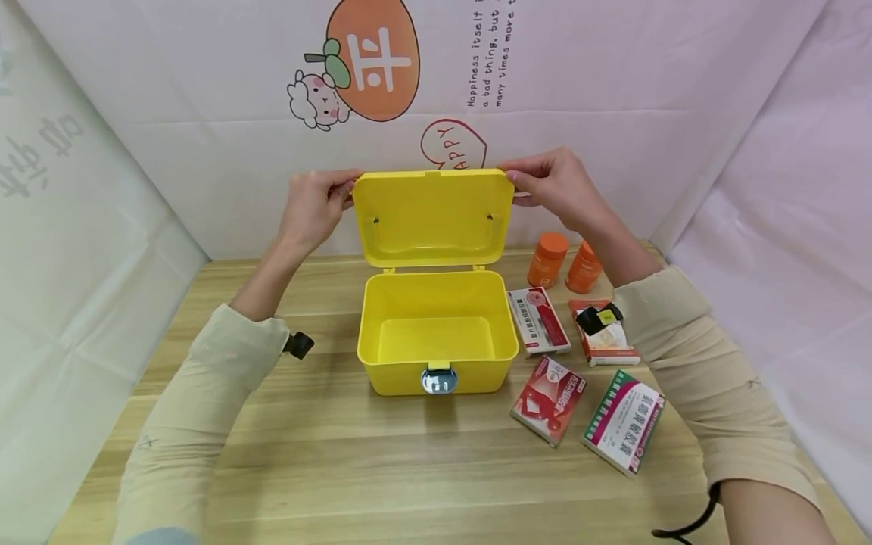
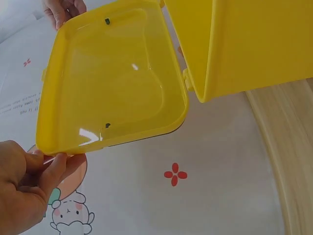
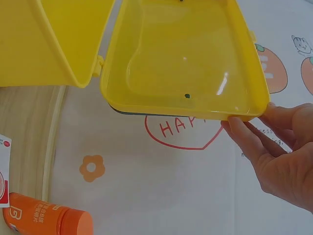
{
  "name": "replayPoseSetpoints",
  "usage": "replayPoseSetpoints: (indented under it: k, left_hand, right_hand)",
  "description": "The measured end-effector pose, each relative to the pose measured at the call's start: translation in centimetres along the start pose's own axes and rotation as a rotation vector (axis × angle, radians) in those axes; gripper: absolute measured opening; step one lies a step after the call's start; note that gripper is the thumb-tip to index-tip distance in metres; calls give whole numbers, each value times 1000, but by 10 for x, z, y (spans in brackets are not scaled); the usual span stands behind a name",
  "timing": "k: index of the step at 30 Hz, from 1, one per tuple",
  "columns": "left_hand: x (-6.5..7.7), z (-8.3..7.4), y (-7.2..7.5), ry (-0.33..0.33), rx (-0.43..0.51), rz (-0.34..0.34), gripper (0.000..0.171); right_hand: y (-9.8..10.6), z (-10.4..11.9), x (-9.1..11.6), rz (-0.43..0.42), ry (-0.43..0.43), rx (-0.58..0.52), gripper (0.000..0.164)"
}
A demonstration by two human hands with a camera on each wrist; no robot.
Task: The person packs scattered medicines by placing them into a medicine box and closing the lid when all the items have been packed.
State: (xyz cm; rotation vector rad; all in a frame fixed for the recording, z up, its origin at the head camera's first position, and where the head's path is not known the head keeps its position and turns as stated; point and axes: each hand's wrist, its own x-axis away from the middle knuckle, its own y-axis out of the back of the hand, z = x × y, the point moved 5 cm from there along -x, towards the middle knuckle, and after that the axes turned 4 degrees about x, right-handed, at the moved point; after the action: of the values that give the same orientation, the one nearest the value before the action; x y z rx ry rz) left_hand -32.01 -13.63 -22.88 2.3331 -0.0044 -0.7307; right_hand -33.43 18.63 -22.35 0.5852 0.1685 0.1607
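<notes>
A yellow plastic box [image 1: 436, 377] stands on the wooden table, its inside bare and a silvery latch [image 1: 439, 381] on its front. Its hinged lid [image 1: 433, 216] is raised upright at the back. At the lid's upper left corner my left hand [image 1: 315, 208] pinches the edge between thumb and fingers, also seen in the left wrist view. My right hand [image 1: 560, 189] grips the opposite upper corner; in the right wrist view its thumb and fingers [image 3: 247, 139] lie on either side of the rim.
Right of the box lie several medicine boxes: a red-and-white one [image 1: 538, 320], an orange one [image 1: 602, 333], a red one [image 1: 549, 400] and a green-and-white one [image 1: 624, 421]. Two orange bottles [image 1: 548, 259] stand behind them. A printed white cloth [image 1: 579, 68] hangs behind the table [image 1: 381, 469].
</notes>
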Motion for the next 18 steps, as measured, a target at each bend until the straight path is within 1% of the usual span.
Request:
replayPoseSetpoints:
  k: [3, 7, 10, 13, 16, 18]
  left_hand:
    - [-4, 4, -2, 11, 14, -5, 29]
    - [-9, 11, -6, 32, 31, -7, 30]
    - [-14, 16, -9, 32, 37, -12, 30]
    - [-16, 20, -12, 25, 37, -18, 30]
    - [-18, 24, -14, 32, 35, -16, 30]
    - [-20, 26, -16, 35, 26, -14, 29]
  right_hand:
    - [0, -3, -5, -12, -13, -11, 37]
    - [-1, -6, -12, -26, -9, -31, 35]
    - [-2, -10, -18, -46, -9, -62, 33]
    - [-4, -14, -24, -74, -27, -97, 32]
    - [-7, -18, -30, -99, -45, -97, 32]
    - [-7, -20, -33, -112, -59, -78, 32]
